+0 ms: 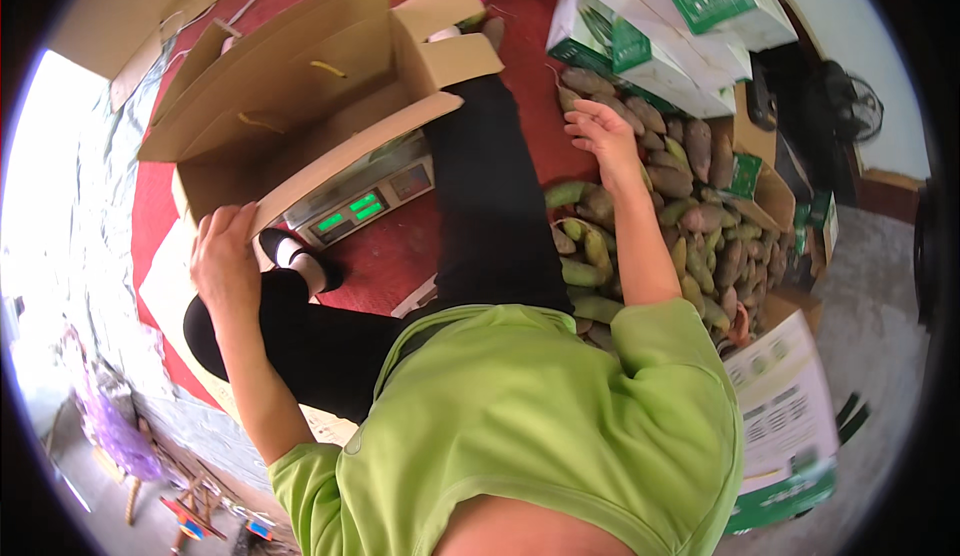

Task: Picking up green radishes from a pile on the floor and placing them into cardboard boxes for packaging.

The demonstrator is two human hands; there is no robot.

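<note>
Over red flooring (395, 266), left hand (222, 254) pinching a cardboard carton (285, 66) by its edge, right hand (608, 138) loosely spread near knobbly tubers (702, 220)

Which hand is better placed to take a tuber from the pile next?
Right, I'd judge. The right hand is at the left edge of the tuber pile and its grip looks empty. The left hand is at the open cardboard box, across the body from the tubers.
</note>
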